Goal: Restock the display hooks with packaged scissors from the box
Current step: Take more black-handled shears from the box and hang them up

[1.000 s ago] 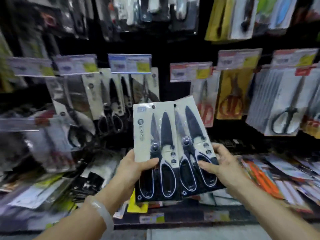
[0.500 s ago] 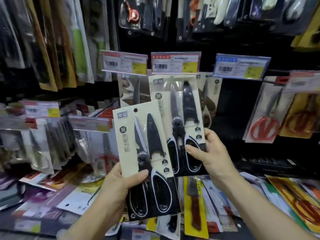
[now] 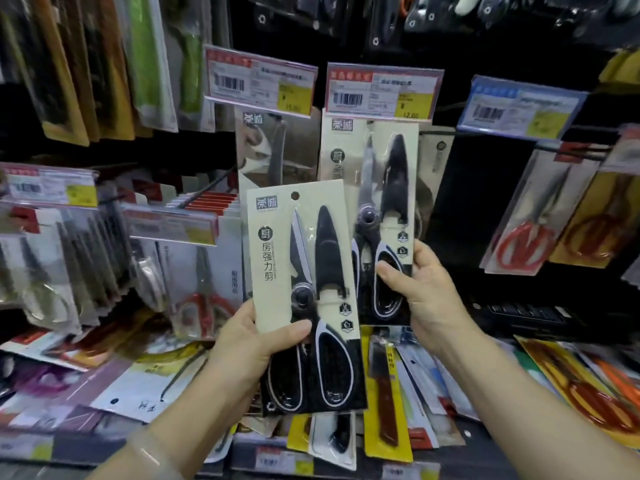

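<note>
My left hand [image 3: 252, 344] grips a cream card pack of black-and-white kitchen scissors [image 3: 304, 292] by its lower left edge, held upright in front of the display. My right hand [image 3: 426, 292] holds a second identical pack [image 3: 372, 202] by its lower part, raised so its top sits right under the red price tag [image 3: 384, 91] of a display hook. Whether that pack hangs on the hook I cannot tell. Behind it hangs another pack [image 3: 273, 147] under the neighbouring tag [image 3: 259, 79].
Packaged red-handled scissors [image 3: 523, 237] hang at right under a blue tag [image 3: 519, 107]. More packs [image 3: 69, 254] crowd the hooks at left. Loose packaged knives and scissors [image 3: 384, 393] lie on the shelf below my hands. The box is not in view.
The view has swung left along the display. My right hand has lifted its pack up and away from the other, to just beneath the price tag; my left hand kept its pack lower.
</note>
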Demonstrator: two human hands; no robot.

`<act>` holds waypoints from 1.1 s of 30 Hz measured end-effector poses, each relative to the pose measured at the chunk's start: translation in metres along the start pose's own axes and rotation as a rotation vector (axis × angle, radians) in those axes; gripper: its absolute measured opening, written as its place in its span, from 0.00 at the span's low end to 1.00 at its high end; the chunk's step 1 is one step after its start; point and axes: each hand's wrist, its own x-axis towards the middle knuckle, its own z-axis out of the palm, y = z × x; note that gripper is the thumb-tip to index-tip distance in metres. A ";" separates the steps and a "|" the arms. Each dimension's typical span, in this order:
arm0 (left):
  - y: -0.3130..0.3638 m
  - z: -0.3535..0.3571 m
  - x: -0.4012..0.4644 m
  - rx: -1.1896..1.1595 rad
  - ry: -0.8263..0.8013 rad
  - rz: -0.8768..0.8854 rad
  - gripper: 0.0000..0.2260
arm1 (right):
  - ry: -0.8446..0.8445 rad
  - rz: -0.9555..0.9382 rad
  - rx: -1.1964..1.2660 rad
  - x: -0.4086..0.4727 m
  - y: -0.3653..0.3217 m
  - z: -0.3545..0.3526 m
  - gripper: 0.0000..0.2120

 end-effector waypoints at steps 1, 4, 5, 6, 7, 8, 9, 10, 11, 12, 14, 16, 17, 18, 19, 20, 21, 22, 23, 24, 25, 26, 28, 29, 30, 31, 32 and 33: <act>0.001 0.003 0.000 0.013 0.004 -0.008 0.24 | -0.005 0.037 0.013 0.004 0.000 0.000 0.16; 0.002 0.008 0.002 0.077 0.015 0.004 0.25 | 0.000 0.132 -0.029 0.027 0.002 -0.002 0.11; 0.002 0.010 0.002 0.093 0.019 0.009 0.25 | 0.021 0.140 -0.114 0.035 0.003 -0.003 0.10; 0.001 0.011 0.002 0.106 0.025 0.018 0.25 | 0.041 0.147 -0.241 0.043 0.005 -0.005 0.12; 0.001 0.012 0.002 0.122 0.035 0.027 0.24 | 0.058 0.173 -0.406 0.048 0.007 -0.007 0.18; 0.000 0.013 0.002 0.138 0.041 0.038 0.22 | 0.095 0.207 -0.574 0.047 0.008 -0.009 0.26; 0.000 0.014 0.002 0.151 0.050 0.045 0.20 | 0.151 0.225 -0.669 0.042 0.008 -0.009 0.31; 0.000 0.016 0.003 0.162 0.059 0.053 0.19 | 0.187 0.209 -0.659 0.036 0.007 -0.010 0.31; 0.000 0.018 0.005 0.171 0.072 0.061 0.18 | 0.163 0.177 -0.566 0.026 0.003 -0.010 0.29; 0.000 0.021 0.008 0.180 0.081 0.072 0.17 | 0.082 0.164 -0.426 0.016 -0.002 -0.008 0.27; 0.001 0.032 0.013 0.190 0.076 0.097 0.17 | -0.129 0.195 -0.244 -0.001 -0.009 -0.004 0.23; 0.003 0.046 0.017 0.192 0.057 0.124 0.17 | -0.220 0.126 -0.258 -0.007 -0.011 -0.005 0.12; 0.005 0.053 0.019 0.190 0.051 0.141 0.17 | -0.193 0.070 -0.257 -0.006 -0.012 -0.007 0.09; 0.007 0.061 0.020 0.192 0.045 0.161 0.17 | -0.157 0.020 -0.238 -0.004 -0.015 -0.008 0.08; 0.010 0.068 0.022 0.198 0.040 0.179 0.17 | -0.131 -0.019 -0.217 -0.001 -0.019 -0.010 0.08; 0.014 0.074 0.025 0.205 0.032 0.195 0.17 | -0.123 -0.052 -0.204 0.003 -0.023 -0.012 0.09; 0.018 0.078 0.029 0.210 0.027 0.205 0.18 | -0.119 -0.080 -0.200 0.007 -0.028 -0.014 0.09; 0.023 0.081 0.032 0.212 0.020 0.213 0.18 | -0.123 -0.104 -0.202 0.010 -0.033 -0.015 0.09; 0.028 0.083 0.036 0.213 0.011 0.223 0.18 | -0.132 -0.128 -0.202 0.015 -0.038 -0.017 0.10; 0.033 0.085 0.039 0.217 0.001 0.233 0.18 | -0.142 -0.147 -0.203 0.019 -0.042 -0.018 0.10; 0.037 0.086 0.041 0.223 -0.007 0.241 0.19 | -0.150 -0.158 -0.205 0.023 -0.044 -0.018 0.10; 0.039 0.087 0.043 0.225 -0.012 0.249 0.19 | -0.149 -0.159 -0.214 0.026 -0.046 -0.017 0.10; 0.043 0.086 0.046 0.221 -0.017 0.258 0.17 | -0.137 -0.145 -0.231 0.030 -0.047 -0.013 0.10; 0.043 0.085 0.047 0.220 -0.018 0.253 0.16 | -0.131 -0.135 -0.225 0.031 -0.046 -0.011 0.10; 0.043 0.083 0.048 0.223 -0.022 0.245 0.16 | -0.127 -0.123 -0.215 0.031 -0.043 -0.010 0.10; 0.042 0.081 0.048 0.229 -0.027 0.238 0.16 | -0.129 -0.115 -0.205 0.030 -0.040 -0.009 0.10; 0.042 0.078 0.048 0.238 -0.027 0.232 0.17 | -0.130 -0.110 -0.204 0.029 -0.037 -0.008 0.10; 0.042 0.076 0.048 0.246 -0.023 0.224 0.17 | -0.132 -0.109 -0.204 0.028 -0.036 -0.005 0.10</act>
